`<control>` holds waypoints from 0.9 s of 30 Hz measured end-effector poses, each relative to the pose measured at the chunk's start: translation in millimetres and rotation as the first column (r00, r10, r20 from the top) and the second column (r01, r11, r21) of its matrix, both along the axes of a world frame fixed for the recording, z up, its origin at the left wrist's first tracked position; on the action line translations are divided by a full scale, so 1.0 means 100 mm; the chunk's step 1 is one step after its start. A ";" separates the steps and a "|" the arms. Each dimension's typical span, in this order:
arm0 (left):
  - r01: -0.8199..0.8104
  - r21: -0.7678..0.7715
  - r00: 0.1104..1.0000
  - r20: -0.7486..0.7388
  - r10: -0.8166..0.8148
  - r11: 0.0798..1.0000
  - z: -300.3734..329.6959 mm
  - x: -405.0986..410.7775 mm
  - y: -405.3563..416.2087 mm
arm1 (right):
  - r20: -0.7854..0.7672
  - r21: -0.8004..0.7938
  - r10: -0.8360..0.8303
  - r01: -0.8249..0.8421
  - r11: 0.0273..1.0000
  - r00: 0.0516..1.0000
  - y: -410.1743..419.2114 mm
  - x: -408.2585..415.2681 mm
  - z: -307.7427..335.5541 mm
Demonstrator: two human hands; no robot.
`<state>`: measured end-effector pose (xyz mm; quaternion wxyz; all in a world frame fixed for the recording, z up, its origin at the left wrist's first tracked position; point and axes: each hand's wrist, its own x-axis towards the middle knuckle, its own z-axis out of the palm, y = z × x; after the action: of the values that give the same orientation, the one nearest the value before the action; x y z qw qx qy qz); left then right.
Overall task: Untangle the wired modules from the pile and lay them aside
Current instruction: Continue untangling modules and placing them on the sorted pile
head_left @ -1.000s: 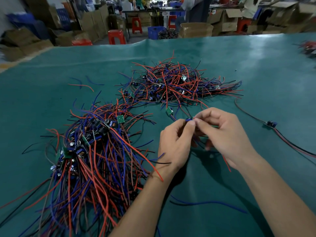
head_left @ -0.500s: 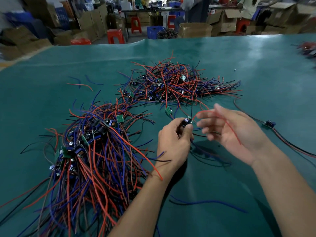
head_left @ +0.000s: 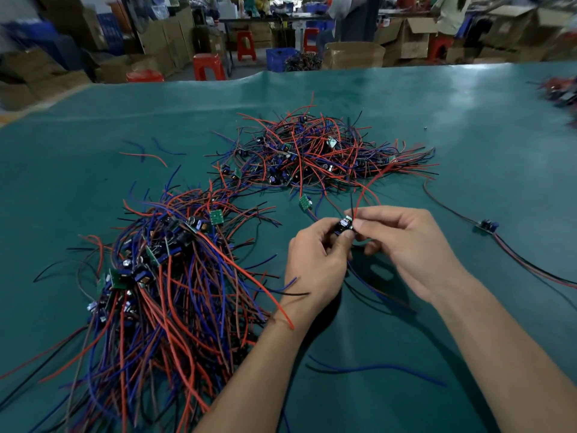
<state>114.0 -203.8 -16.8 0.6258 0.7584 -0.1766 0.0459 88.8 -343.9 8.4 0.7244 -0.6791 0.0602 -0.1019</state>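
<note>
- Both hands were together at one small wired module (head_left: 345, 225), which sat just nearer than the far pile (head_left: 315, 151) and well above the counter (head_left: 468, 145).
- The left hand (head_left: 315, 260) pinched the module between thumb and curled fingers; its blue and black leads trailed down beneath the hand.
- The right hand (head_left: 406, 245) had closed in again. Half a second before, it stood open and apart with a red wire (head_left: 370, 185) draped across its fingers; now its fingertips pinched at the module's top edge, where that red wire and a thin black one rose toward the far pile.
- Judgement: the red wire's far end appeared still caught among the far pile, so this module was not yet free. The renewed two-handed grip suggested the wire was about to be drawn clear.
- The near pile (head_left: 162, 276), left of the held module, lay in rough alignment and looked to be the sorted stock.
- One separate module (head_left: 485, 225) lay on the counter, well to the right of the held one.
</note>
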 end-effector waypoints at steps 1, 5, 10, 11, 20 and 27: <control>0.005 -0.003 1.000 -0.003 -0.005 1.000 0.01 0.00 0.00 | -0.007 0.009 0.012 -0.011 1.000 1.000 0.00 0.00 0.00; 0.053 0.014 0.999 0.000 -0.053 0.999 -0.01 0.00 0.01 | 0.007 0.008 0.009 -0.009 1.000 1.000 -0.01 0.00 0.00; 0.077 0.000 0.996 -0.041 -0.077 0.997 -0.03 0.01 0.00 | 0.030 0.053 -0.059 0.057 0.997 0.998 -0.01 0.03 -0.03; 0.091 -0.008 0.994 -0.061 -0.092 0.996 -0.03 0.01 0.00 | 0.030 0.058 -0.071 0.069 0.996 0.997 0.00 0.03 -0.02; 0.098 -0.001 0.989 -0.107 -0.097 0.995 0.01 -0.01 0.01 | 0.222 -0.148 -0.259 0.296 0.944 0.940 -0.09 0.05 -0.02; 0.141 0.055 0.986 -0.096 -0.135 0.988 0.03 -0.03 0.00 | 0.299 -0.086 -0.551 0.597 0.798 0.779 -0.45 -0.02 0.12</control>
<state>111.5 -204.2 -13.8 0.6114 0.7644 -0.2010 -0.0382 86.4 -389.2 20.5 0.5971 -0.6700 0.1607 -0.4108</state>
